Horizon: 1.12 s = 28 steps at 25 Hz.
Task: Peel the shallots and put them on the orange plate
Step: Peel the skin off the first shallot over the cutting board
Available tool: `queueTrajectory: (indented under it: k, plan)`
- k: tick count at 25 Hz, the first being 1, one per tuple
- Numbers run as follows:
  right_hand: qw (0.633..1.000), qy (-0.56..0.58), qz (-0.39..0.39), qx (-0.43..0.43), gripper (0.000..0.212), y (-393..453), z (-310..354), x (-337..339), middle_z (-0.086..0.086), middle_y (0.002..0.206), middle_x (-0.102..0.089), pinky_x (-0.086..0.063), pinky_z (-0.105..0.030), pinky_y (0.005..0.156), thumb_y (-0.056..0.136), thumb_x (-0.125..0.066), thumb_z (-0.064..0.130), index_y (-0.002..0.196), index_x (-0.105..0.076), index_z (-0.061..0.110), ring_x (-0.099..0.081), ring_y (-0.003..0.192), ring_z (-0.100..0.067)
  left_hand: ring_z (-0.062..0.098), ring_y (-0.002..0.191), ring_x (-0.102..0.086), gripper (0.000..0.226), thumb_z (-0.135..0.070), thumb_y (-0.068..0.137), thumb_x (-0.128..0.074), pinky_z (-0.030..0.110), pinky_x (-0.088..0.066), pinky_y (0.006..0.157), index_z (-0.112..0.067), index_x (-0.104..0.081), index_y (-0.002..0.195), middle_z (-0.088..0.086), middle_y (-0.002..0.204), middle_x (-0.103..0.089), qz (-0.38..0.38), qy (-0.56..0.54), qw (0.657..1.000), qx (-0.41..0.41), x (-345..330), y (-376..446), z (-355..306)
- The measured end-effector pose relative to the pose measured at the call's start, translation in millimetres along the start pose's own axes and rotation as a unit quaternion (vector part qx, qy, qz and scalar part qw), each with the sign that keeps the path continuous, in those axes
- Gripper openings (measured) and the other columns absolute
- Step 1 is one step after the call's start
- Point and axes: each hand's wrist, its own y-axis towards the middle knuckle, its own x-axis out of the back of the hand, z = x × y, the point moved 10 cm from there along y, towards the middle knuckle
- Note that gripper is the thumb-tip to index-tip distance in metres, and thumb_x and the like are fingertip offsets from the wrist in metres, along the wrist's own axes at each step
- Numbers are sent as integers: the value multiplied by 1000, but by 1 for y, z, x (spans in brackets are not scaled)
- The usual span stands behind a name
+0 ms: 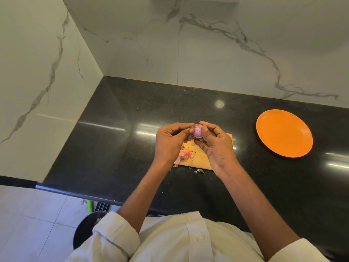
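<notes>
Both hands, left hand [171, 141] and right hand [215, 143], pinch one shallot [197, 131] above cutting board [200, 157]; small, slick, pinch its ends.

A pinkish shallot [197, 131] is held between the left hand [170, 142] and right hand [214, 144] above a wooden board [200, 157]; what seem peelings [185, 153] are scattered there. The orange plate [284, 133] is set well apart.

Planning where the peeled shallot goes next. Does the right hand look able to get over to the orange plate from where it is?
Probably yes. The right hand holds the shallot above the cutting board, and the orange plate lies bare to its right on the counter, with nothing between them.
</notes>
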Motion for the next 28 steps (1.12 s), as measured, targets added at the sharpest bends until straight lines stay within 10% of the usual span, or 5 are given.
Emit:
queueTrajectory:
  k: [15, 22, 28]
  plan:
    - [994, -108, 17, 25, 26, 1, 5, -2, -7, 113, -79, -64, -37, 90, 94, -78, 11, 120, -78, 14, -76, 108, -24, 29, 110, -77, 28, -7, 100, -73, 36, -65, 90, -13, -76, 128, 10, 119, -79, 26, -50, 998, 42, -10, -6, 17]
    - [987, -143, -44, 62, 20, 2, 21, 1, -8, 98, -82, -67, -42, 80, 105, -64, 20, 107, -82, 11, -78, 97, -29, 8, 75, -70, 29, 3, 96, -74, 25, -59, 70, -4, -76, 124, 5, 97, -79, 28, -55, 998, 34, -14, -6, 11]
    - [990, -141, -7, 31, 28, 4, 21, -1, -7, 112, -80, -64, -32, 75, 110, -51, 10, 125, -74, 15, -77, 100, -26, 38, 116, -74, 28, -13, 98, -77, 49, -61, 100, -12, -76, 126, 13, 122, -78, 14, -96, 994, 49, -7, -3, 19]
